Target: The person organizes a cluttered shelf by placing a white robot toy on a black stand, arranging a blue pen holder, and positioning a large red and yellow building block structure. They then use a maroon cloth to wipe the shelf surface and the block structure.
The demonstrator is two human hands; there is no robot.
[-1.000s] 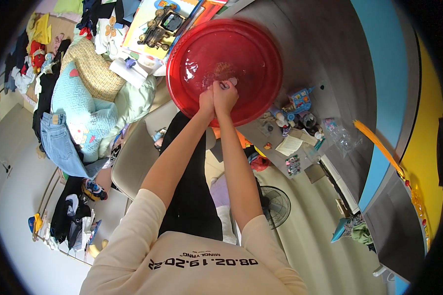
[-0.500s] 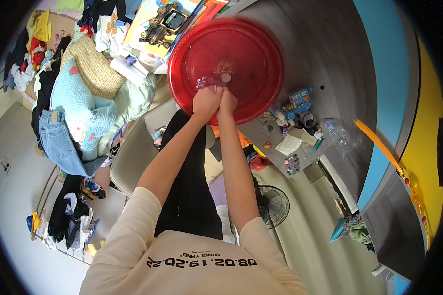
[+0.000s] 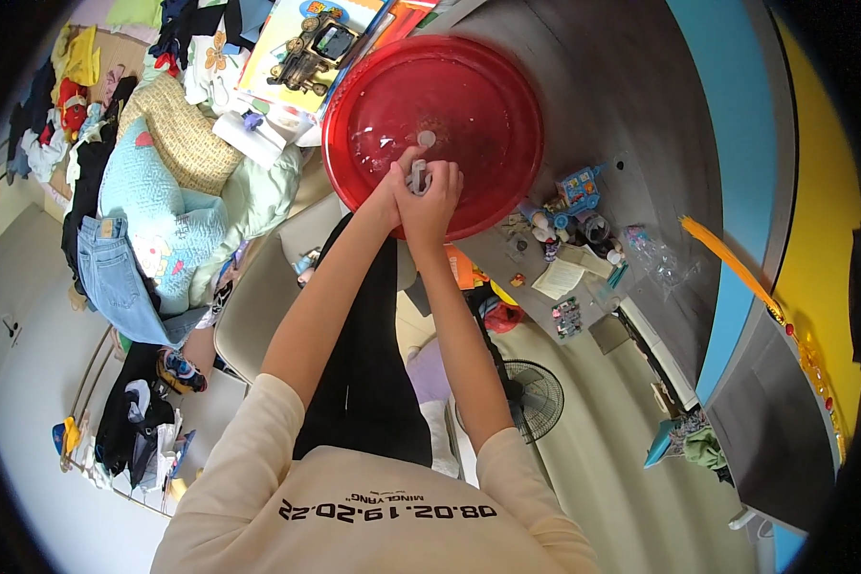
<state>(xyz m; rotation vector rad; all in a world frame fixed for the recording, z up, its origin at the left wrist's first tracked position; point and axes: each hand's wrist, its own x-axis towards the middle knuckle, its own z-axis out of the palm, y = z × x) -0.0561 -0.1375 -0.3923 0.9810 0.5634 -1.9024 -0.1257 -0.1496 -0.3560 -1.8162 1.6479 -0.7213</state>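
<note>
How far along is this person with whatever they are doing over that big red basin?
Done: the red basin sits on the grey table with a little water and a small round white piece in it. In hand: the left hand and right hand are pressed together around a small pale object over the basin's near edge; what it is cannot be told. Left: small toys lie beside the basin, untouched.

basin (image 3: 469, 86) sits on the table (image 3: 631, 105) at 12 o'clock, toy train (image 3: 576, 191) at its 4, floor fan (image 3: 531, 402) down around 5, clothes pile (image 3: 153, 201) off at 9
</note>
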